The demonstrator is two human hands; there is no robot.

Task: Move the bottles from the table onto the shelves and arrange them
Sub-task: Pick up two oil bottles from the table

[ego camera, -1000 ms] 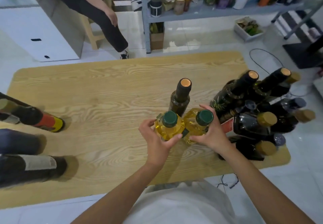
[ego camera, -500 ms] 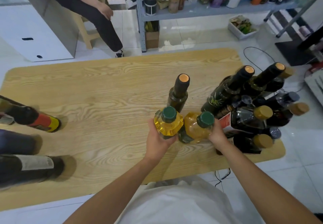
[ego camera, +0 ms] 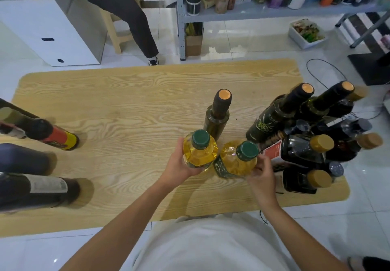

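The table (ego camera: 126,106) has a pale wood top, matt, with strong grain, and the floor (ego camera: 242,44) around it is of glossy white tiles. The left oil bottle (ego camera: 198,157) and the right oil bottle (ego camera: 232,162) look like clear shiny plastic with matt green caps (ego camera: 200,139). The dark bottles (ego camera: 274,116) at the right look like glossy glass, and the shelf (ego camera: 263,12) is grey metal.
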